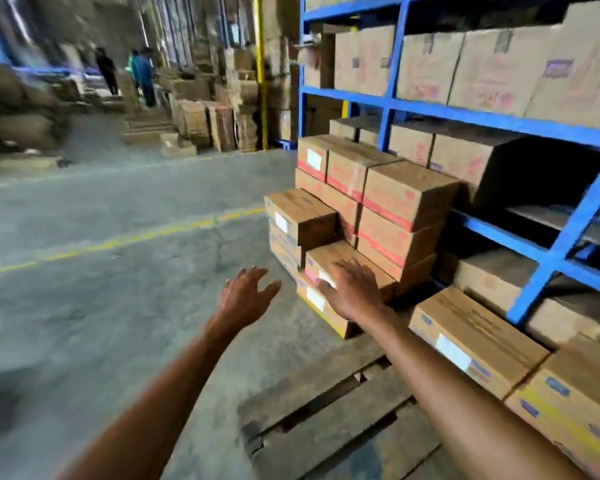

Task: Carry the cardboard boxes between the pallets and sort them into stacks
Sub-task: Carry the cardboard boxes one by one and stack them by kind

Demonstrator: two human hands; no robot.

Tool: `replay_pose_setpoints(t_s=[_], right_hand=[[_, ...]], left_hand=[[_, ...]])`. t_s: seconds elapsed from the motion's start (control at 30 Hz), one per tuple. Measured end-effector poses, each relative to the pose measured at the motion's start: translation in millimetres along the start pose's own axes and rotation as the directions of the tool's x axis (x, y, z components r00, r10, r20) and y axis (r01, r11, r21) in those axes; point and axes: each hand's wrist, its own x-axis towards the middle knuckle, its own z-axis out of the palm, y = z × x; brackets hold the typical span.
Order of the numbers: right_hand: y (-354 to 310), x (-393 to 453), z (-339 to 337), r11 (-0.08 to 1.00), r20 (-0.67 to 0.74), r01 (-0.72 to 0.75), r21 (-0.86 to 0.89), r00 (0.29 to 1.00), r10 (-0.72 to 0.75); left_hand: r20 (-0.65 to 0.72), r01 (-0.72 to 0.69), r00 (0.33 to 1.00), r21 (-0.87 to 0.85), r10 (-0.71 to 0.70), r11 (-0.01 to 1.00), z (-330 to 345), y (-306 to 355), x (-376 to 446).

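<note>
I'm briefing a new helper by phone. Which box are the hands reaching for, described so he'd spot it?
Find the blue rack; a stepped stack of boxes stands before it. At its near corner, the low box under the right hand carries a white label, unlike the red-banded boxes behind.

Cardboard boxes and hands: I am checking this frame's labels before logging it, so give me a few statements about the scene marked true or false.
1. Both hands are empty. True: the left hand and right hand reach forward with spread fingers.
2. The right hand is lifting a box off the blue rack. False: it is by a low box in the stepped stack on the floor; contact is unclear.
3. The wooden pallet below the arms has bare slats. True.
4. The blue rack stands empty. False: boxes fill its shelves.
</note>
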Motion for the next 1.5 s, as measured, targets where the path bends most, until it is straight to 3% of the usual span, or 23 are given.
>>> replay_pose_setpoints(t_s=[0.3,0.63,0.93,1.23,1.5], right_hand=[[-132,144,54,0.995,0.098,0.078,-0.062,0.993,-0.071],[-210,316,119,0.989,0.169,-0.149,0.021,0.975,0.143],[-226,487,186,0.927,0.109,-0.373,0.043,0.924,0.367],[-261,635,255,0.74,0.078,-0.636,0.219,0.768,0.636],[-205,783,329,0.545,0.073,-0.767,0.339,0.599,0.798]], left_hand=[[-0.046,0.065,0.997,0.047,-0.063,0.997,-88,-143,100],[0.156,-0.014,0.988,0.067,0.004,0.998,-126,-236,292],[0.297,-0.171,0.941,-0.002,0.164,0.985,-108,-313,497],[0.51,-0.29,0.819,-0.032,0.265,0.956,-89,-392,709],[0.539,-0.251,0.798,-0.108,0.269,0.962,-22,-423,892]])
